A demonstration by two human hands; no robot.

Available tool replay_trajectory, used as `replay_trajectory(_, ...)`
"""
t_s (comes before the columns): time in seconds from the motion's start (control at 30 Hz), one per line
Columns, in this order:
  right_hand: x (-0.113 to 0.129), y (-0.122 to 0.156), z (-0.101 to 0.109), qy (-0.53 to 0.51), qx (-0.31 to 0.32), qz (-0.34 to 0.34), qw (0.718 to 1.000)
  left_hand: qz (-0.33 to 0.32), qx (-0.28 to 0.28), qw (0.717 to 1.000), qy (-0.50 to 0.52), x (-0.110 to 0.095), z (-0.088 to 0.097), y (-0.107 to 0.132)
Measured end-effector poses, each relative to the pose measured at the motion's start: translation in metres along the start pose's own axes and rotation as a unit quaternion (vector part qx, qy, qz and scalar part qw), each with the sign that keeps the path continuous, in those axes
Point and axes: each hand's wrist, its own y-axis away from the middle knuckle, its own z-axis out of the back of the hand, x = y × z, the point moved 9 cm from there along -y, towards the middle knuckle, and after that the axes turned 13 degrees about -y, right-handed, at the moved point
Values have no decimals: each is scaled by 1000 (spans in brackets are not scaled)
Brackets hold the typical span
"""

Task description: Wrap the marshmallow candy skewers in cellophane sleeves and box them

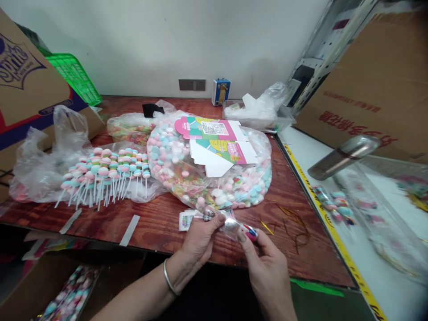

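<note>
Near the table's front edge, my left hand (203, 234) and my right hand (264, 263) stretch a clear plastic wrapper (230, 225) between them. The thumb and fingers of my left hand pinch one end. My right hand is closed on the other end, where red and blue print shows; whether anything is inside I cannot tell. Just beyond lies a large clear bag of pastel marshmallows (167, 156), with a flat printed carton (219, 142) on top. A pile of marshmallow sticks (107, 169) rests to the left on plastic. A small white printed card (185, 220) lies beside my left hand.
Gold twist ties (294, 223) are scattered at right. Past the yellow tape stand a steel flask (344, 156) and wrapped candies (334, 205). Large cardboard boxes (374, 89) flank both sides. At the back are a plastic tray (281, 120) and a blue box (221, 91).
</note>
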Motion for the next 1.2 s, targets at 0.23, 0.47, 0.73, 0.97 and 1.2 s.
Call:
replay_trajectory(0.23, 30, 9, 7, 141, -33, 177, 973, 58, -30, 994, 87, 25, 11, -7)
replay_trajectory(0.47, 66, 25, 0, 181, -66, 318, 928, 62, -51, 991, 105, 20, 12, -10)
replay_trajectory(0.73, 65, 21, -8, 191, -71, 319, 926, 39, -44, 996, 72, 23, 17, -10)
replay_trajectory(0.97, 51, 15, -12, 178, -52, 299, 936, 36, -47, 995, 74, 24, 17, -9)
replay_trajectory(1.2, 20, 8, -14, 93, -56, 229, 967, 85, 26, 992, 90, 20, -4, -1)
